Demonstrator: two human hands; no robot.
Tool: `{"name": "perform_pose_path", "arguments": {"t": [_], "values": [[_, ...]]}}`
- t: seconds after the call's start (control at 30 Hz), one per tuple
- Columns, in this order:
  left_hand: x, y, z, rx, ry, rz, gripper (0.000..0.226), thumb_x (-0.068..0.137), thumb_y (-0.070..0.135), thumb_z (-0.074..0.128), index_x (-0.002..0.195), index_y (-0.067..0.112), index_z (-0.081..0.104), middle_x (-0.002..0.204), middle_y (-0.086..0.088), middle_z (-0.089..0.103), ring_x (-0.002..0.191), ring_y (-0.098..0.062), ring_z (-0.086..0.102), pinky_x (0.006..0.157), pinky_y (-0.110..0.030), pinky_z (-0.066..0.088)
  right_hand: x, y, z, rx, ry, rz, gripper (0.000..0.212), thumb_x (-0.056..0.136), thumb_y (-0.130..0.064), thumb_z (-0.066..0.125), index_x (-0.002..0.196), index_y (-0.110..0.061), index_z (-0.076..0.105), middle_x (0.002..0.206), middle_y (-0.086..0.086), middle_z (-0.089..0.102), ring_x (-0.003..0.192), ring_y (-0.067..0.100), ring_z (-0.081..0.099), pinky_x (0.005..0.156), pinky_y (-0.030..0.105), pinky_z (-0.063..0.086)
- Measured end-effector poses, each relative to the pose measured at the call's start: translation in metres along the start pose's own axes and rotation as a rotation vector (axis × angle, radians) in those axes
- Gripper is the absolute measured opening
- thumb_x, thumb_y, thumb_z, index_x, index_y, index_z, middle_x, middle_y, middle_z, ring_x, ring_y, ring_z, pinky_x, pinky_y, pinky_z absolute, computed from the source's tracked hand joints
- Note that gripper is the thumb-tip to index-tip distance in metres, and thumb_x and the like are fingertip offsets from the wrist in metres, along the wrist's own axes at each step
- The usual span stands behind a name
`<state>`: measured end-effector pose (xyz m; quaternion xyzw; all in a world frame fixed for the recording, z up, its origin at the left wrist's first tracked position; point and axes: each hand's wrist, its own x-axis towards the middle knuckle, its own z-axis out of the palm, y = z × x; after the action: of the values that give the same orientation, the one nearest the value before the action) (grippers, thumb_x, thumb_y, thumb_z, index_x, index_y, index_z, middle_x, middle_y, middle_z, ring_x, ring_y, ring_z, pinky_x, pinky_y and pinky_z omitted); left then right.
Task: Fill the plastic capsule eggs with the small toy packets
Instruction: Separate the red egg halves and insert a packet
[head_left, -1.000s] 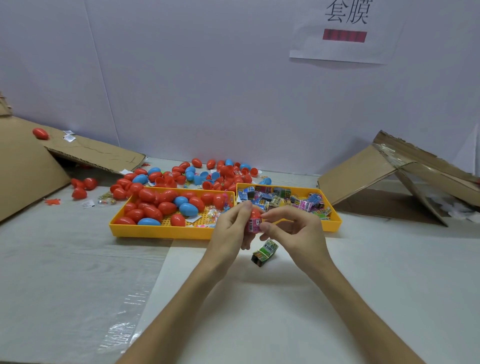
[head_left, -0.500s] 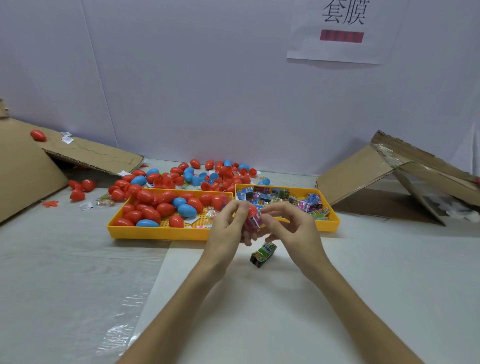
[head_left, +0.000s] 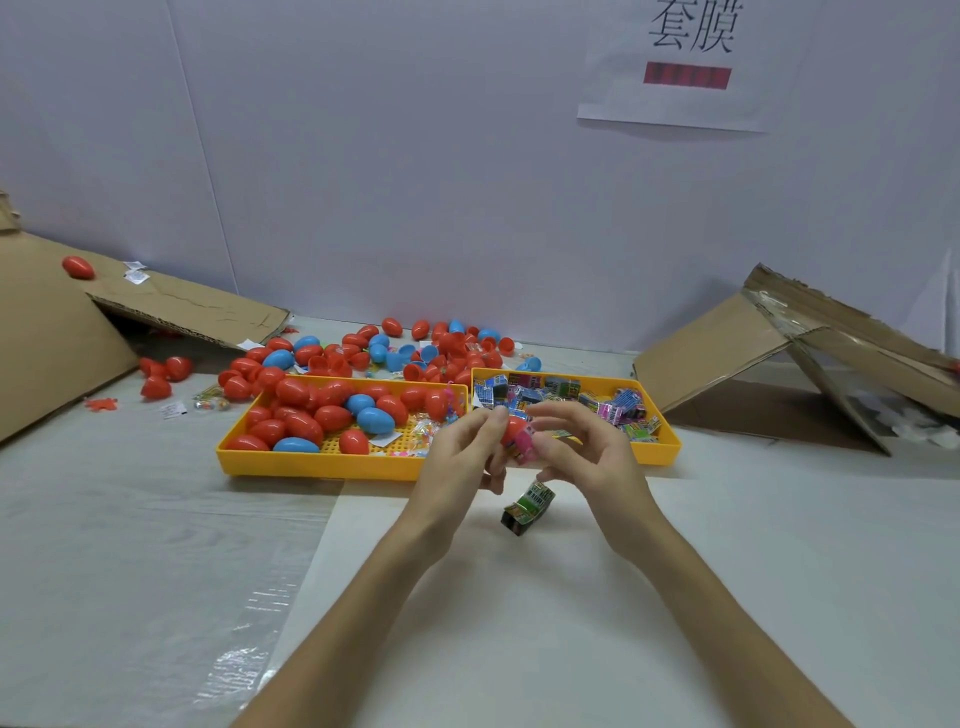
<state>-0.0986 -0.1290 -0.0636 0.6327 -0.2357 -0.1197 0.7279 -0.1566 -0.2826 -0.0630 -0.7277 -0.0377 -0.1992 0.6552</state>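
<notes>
My left hand grips a red capsule egg just in front of the two yellow trays. A pink toy packet sticks out of the egg, and my right hand pinches it with thumb and fingers. On the white sheet below my hands lies a green toy packet. The left yellow tray holds several red and blue eggs. The right yellow tray holds several colourful packets.
Many loose red and blue eggs lie behind the trays by the wall. Flattened cardboard leans at the left with a red egg on it. More cardboard stands at the right.
My hands stay together on the egg and pink packet. My right fingers have spread a little, and the pink packet shows more clearly between the hands.
</notes>
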Motion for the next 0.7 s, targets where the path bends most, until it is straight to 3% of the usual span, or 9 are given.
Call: {"name": "perform_pose_path", "arguments": {"t": [0.13, 0.27, 0.43, 0.6, 0.63, 0.7], "values": [[-0.0008, 0.0006, 0.0008, -0.013, -0.042, -0.039, 0.057, 0.088, 0.054, 0.056, 0.098, -0.001, 0.068, 0.071, -0.003, 0.063, 0.064, -0.013, 0.061, 0.062, -0.024, 0.052, -0.0017, -0.0019, 0.0003, -0.001, -0.091, -0.057, 0.034, 0.084, -0.022, 0.075, 0.118, -0.028, 0.073, 0.112, 0.002, 0.072, 0.091, 0.026, 0.073, 0.072, 0.028, 0.057], [-0.0016, 0.0012, -0.0004, -0.019, -0.073, -0.068, 0.048, 0.087, 0.057, 0.059, 0.083, 0.011, 0.072, 0.068, 0.000, 0.063, 0.062, -0.013, 0.060, 0.062, -0.024, 0.053, -0.0019, -0.0019, -0.0016, 0.008, -0.156, -0.031, 0.034, 0.085, -0.020, 0.073, 0.120, -0.019, 0.072, 0.112, 0.001, 0.070, 0.089, 0.025, 0.074, 0.073, 0.030, 0.057], [-0.0030, 0.0021, -0.0007, -0.023, -0.106, -0.097, 0.049, 0.086, 0.058, 0.061, 0.086, 0.011, 0.075, 0.067, 0.001, 0.065, 0.062, -0.012, 0.062, 0.058, -0.024, 0.053, -0.0022, -0.0027, -0.0041, 0.018, -0.186, 0.024, 0.033, 0.085, -0.023, 0.075, 0.116, -0.012, 0.072, 0.104, 0.009, 0.074, 0.086, 0.026, 0.073, 0.074, 0.035, 0.057], [-0.0052, 0.0024, 0.0011, -0.012, -0.151, -0.138, 0.049, 0.083, 0.061, 0.063, 0.093, 0.015, 0.080, 0.072, -0.002, 0.068, 0.065, -0.013, 0.061, 0.053, -0.022, 0.048, -0.0021, -0.0005, -0.0048, 0.095, -0.230, 0.040, 0.035, 0.077, -0.027, 0.085, 0.096, -0.004, 0.065, 0.097, 0.013, 0.072, 0.085, 0.038, 0.071, 0.082, 0.062, 0.052], [-0.0051, 0.0023, 0.0011, -0.020, -0.155, -0.147, 0.051, 0.082, 0.062, 0.064, 0.094, 0.014, 0.080, 0.074, -0.005, 0.068, 0.067, -0.016, 0.060, 0.053, -0.022, 0.048, -0.0022, -0.0007, -0.0044, 0.105, -0.231, 0.035, 0.030, 0.077, -0.027, 0.085, 0.091, -0.008, 0.066, 0.096, 0.009, 0.071, 0.083, 0.036, 0.071, 0.080, 0.058, 0.053], [-0.0055, 0.0023, 0.0009, -0.040, -0.163, -0.162, 0.053, 0.081, 0.062, 0.065, 0.096, 0.013, 0.079, 0.079, -0.010, 0.069, 0.072, -0.020, 0.059, 0.053, -0.023, 0.048, -0.0028, -0.0022, -0.0029, 0.125, -0.226, 0.027, 0.015, 0.078, -0.024, 0.082, 0.084, -0.019, 0.069, 0.093, 0.000, 0.070, 0.079, 0.024, 0.071, 0.072, 0.038, 0.057]]}}
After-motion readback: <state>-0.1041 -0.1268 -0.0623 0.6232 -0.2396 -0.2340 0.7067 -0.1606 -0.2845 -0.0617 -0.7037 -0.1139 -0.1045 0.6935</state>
